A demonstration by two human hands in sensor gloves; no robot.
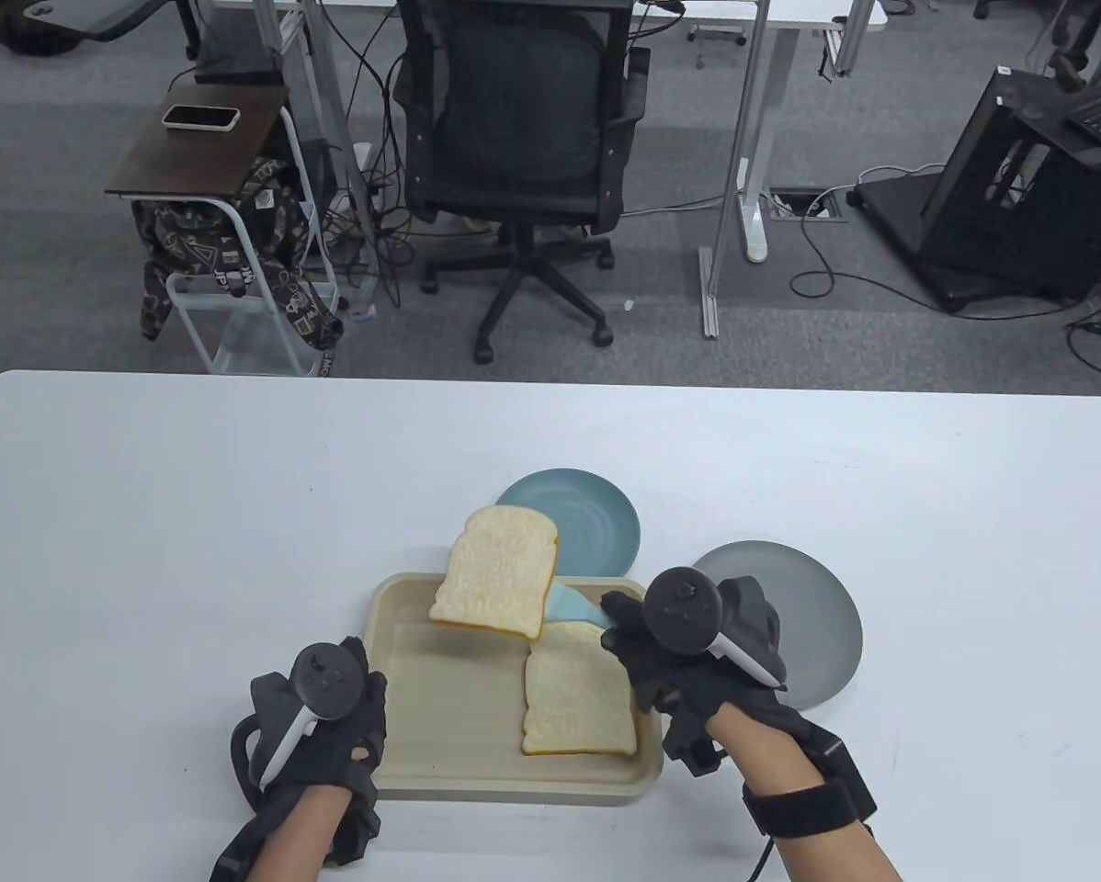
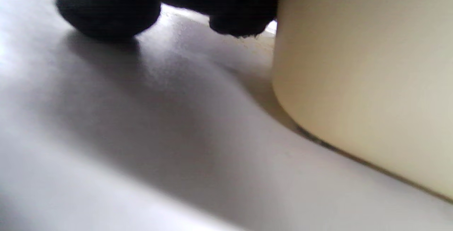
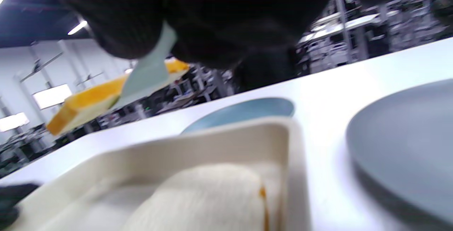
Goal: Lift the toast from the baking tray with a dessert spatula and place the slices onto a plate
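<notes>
A slice of toast [image 1: 497,571] is held up in the air on the pale blue blade of a spatula [image 1: 571,604], above the far part of a cream baking tray [image 1: 403,643]. The spatula handle is gripped by the right hand [image 1: 675,661], whose fingers are curled round it at the tray's right edge. In the right wrist view the lifted slice [image 3: 85,102] is seen from below, tilted, with its orange crust at the edge and the blade [image 3: 148,75] under it.

A second slice [image 1: 576,689] lies flat in the near right part of the tray. Just beyond the tray's far edge a teal plate [image 1: 596,524] is set on the white surface [image 1: 146,514], and part of it is covered from view by the raised toast. A grey plate [image 1: 817,625] lies to the right of the tray, partly hidden by the right hand.

The left hand [image 1: 325,726] is placed at the tray's near left corner. In the left wrist view its fingertips [image 2: 106,11] are seen against the surface beside the tray wall [image 2: 364,82]; whether this grip is closed on the tray or merely resting against it cannot be told.
</notes>
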